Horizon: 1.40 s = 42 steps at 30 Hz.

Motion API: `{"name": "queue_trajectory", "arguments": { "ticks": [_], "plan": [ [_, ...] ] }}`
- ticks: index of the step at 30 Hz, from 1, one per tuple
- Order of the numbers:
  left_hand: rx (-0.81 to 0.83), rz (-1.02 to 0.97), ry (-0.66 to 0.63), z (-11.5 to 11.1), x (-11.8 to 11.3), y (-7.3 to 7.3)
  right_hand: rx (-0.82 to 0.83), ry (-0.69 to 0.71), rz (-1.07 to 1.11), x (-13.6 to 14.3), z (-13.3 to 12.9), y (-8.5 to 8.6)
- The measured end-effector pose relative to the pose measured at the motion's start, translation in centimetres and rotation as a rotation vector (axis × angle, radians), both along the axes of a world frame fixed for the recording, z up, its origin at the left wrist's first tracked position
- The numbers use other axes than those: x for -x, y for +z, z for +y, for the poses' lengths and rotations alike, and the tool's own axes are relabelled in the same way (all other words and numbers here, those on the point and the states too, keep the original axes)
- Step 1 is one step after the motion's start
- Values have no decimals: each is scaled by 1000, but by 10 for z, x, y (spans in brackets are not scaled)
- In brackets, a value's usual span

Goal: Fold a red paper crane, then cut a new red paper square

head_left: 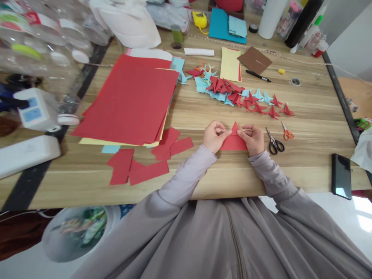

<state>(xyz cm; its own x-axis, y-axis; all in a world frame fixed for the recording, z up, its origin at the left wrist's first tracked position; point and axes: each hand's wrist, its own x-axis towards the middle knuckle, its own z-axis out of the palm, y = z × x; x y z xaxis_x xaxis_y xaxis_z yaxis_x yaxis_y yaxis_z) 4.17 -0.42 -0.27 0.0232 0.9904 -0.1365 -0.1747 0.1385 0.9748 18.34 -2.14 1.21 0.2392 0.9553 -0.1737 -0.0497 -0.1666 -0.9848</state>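
A red sheet of origami paper (234,145) lies on the wooden table in front of me, with a pointed tip at its far side and a crease line across it. My left hand (215,136) pinches its left edge between thumb and fingers. On the opposite edge, my right hand (252,138) grips the paper the same way. Beyond my hands, folded red paper cranes (232,91) and light blue ones (258,94) sit in a cluster. Black-handled scissors (274,145) and small orange-handled scissors (287,133) rest right of my right hand.
A stack of large red sheets (130,100) covers the left side, with red offcuts (148,172) before it. Plastic bottles (64,69) crowd the far left. A black phone (341,176) lies at the right front edge. A pen (258,76) and brown paper (254,60) lie farther back.
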Motion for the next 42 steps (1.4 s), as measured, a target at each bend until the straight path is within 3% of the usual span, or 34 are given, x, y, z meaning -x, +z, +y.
{"name": "queue_trajectory", "arguments": {
  "ticks": [16,23,29,34,42],
  "plan": [
    [34,-61,-15,-1,0,0,-52,46,68,0,0,-3],
    [36,-108,24,2,2,0,-83,-5,51,-1,2,-5],
    [18,-77,24,2,2,1,-48,89,111,-2,2,-8],
    [25,-79,20,1,1,1,-45,161,35,-4,2,-11],
    [67,-96,15,0,1,1,-102,163,-32,-4,1,-10]
  ]
}}
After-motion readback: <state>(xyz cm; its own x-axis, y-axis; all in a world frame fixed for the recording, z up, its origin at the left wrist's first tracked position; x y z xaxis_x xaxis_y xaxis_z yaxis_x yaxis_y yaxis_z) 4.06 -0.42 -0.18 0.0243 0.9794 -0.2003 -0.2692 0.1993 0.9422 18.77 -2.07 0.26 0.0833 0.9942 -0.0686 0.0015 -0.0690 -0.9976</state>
